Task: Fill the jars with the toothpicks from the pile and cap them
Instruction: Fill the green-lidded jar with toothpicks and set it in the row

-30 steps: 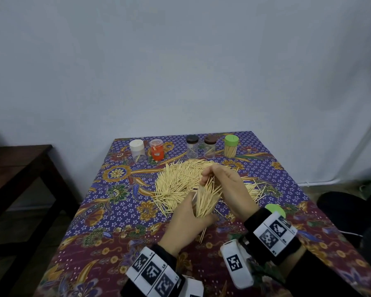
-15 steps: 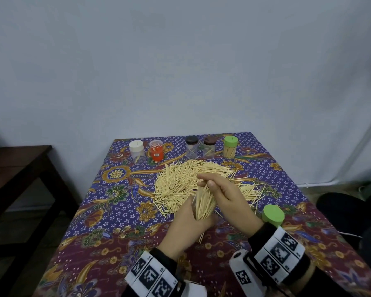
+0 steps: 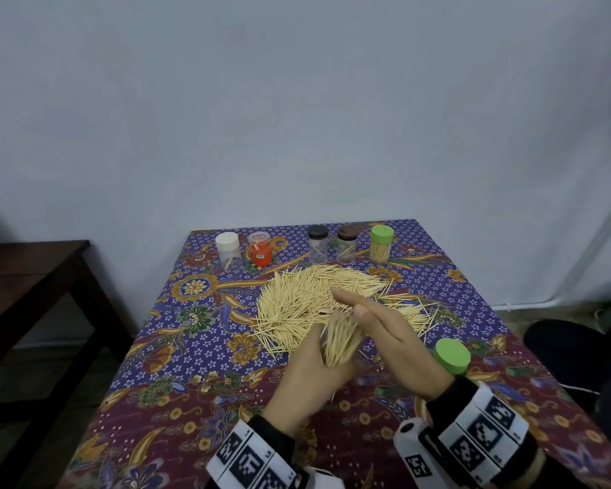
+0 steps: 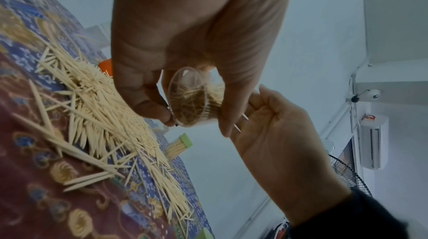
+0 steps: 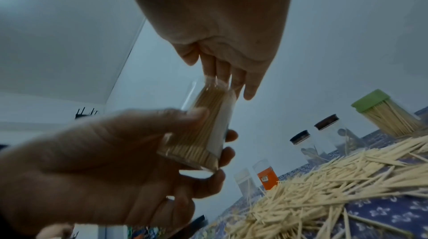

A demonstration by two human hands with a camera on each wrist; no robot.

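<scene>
My left hand (image 3: 313,374) grips a clear jar (image 3: 339,342) packed with toothpicks, tilted up and to the right above the table's near half. My right hand (image 3: 364,312) lies flat with straight fingers against the toothpick ends at the jar's mouth. In the left wrist view the jar's round base (image 4: 187,96) faces the camera, with the right hand (image 4: 268,118) behind it. In the right wrist view the jar (image 5: 203,124) sits between the right hand's fingers (image 5: 222,74) and the left hand (image 5: 111,151). A loose green cap (image 3: 451,356) lies on the cloth to the right. The toothpick pile (image 3: 297,298) spreads behind the hands.
Along the table's far edge stand a white-capped jar (image 3: 228,248), an orange jar (image 3: 260,252), two dark-capped jars (image 3: 317,243) (image 3: 346,243) and a green-capped jar (image 3: 381,243) full of toothpicks. A dark wooden side table (image 3: 25,273) stands at the left.
My right hand went from curled fingers pinching toothpicks over the jar to flat fingers against their ends. Its wrist slid right, uncovering the green cap. The left hand kept hold of the jar.
</scene>
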